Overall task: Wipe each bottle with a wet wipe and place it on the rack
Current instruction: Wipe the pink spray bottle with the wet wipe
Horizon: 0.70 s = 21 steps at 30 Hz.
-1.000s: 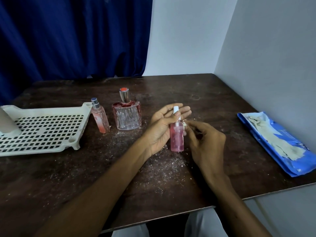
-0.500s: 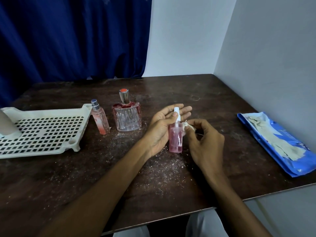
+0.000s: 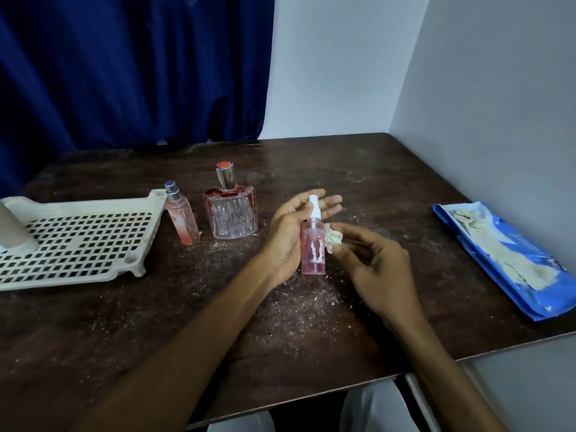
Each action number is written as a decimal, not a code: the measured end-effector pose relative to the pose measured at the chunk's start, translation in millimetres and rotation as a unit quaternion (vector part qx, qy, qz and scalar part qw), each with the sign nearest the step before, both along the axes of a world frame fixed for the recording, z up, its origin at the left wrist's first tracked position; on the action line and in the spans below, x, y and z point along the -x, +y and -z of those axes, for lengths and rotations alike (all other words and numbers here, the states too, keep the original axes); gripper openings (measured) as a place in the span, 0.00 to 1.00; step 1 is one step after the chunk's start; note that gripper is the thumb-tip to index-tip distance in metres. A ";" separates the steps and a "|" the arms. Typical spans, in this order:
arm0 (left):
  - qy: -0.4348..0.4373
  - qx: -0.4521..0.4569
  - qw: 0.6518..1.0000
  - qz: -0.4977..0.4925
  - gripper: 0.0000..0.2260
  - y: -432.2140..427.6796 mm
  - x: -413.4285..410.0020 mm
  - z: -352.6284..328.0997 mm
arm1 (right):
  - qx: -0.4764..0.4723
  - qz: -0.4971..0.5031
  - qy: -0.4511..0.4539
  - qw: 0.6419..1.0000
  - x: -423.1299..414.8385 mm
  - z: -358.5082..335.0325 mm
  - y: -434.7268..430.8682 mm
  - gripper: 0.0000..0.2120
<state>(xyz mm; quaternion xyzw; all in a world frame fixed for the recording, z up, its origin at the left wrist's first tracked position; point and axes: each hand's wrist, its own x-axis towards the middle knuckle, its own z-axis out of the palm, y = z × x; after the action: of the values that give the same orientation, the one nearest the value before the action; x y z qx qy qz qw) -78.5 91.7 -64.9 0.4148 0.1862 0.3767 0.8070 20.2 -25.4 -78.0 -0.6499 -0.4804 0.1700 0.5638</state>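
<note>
My left hand (image 3: 288, 233) holds a small pink spray bottle (image 3: 313, 251) upright over the middle of the table, thumb near its white nozzle and fingers spread behind it. Against the bottle's right side my right hand (image 3: 372, 269) pinches a crumpled white wipe (image 3: 333, 241). Two more bottles stand on the table to the left: a slim pink one with a silver top (image 3: 180, 218) and a wide ribbed glass one with a red-topped cap (image 3: 231, 212). The cream perforated rack (image 3: 78, 241) lies at the far left.
A blue wet-wipe pack (image 3: 511, 260) lies open along the right table edge by the wall. A grey object (image 3: 12, 232) stands on the rack's left end. White crumbs are scattered over the dark table (image 3: 358, 169). The front edge runs just below my forearms.
The crumpled wipe has come into plainer view against the bottle's right side, and my right hand's fingers have shifted slightly. The bottle stays upright in my left hand.
</note>
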 end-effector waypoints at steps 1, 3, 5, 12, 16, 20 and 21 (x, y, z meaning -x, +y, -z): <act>-0.002 0.007 1.000 -0.006 0.13 -1.4 -0.6 0.1 | -0.012 0.003 -0.008 1.000 1.0 0.9 -0.7 0.14; -0.003 0.013 1.000 -0.019 0.11 -4.9 -2.7 1.1 | -0.037 0.015 -0.004 0.999 3.5 2.8 0.2 0.13; 0.001 0.004 1.000 -0.029 0.08 -7.0 -4.3 2.2 | -0.054 0.028 -0.010 0.998 5.3 5.0 2.3 0.11; -0.001 -0.004 1.000 -0.003 0.07 -6.7 -5.7 5.2 | -0.061 0.046 -0.119 0.990 9.4 -4.5 9.9 0.11; -0.014 -0.003 1.000 0.005 0.07 -7.7 -5.7 4.3 | -0.059 0.063 -0.191 0.978 6.9 -13.7 16.7 0.09; -0.016 0.021 0.999 -0.026 0.08 -5.6 -5.4 6.2 | -0.060 0.027 -0.211 0.975 12.9 -6.1 1.9 0.08; -0.013 0.026 0.999 -0.035 0.08 -4.9 -5.4 6.4 | -0.054 0.025 -0.216 0.975 15.4 -1.2 -4.0 0.09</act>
<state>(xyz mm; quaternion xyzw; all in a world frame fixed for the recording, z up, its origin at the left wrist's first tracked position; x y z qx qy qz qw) -73.0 86.8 -71.3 0.3820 0.1998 0.4055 0.8061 4.8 -29.4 -76.8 -0.6516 -0.5834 -0.0145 0.4846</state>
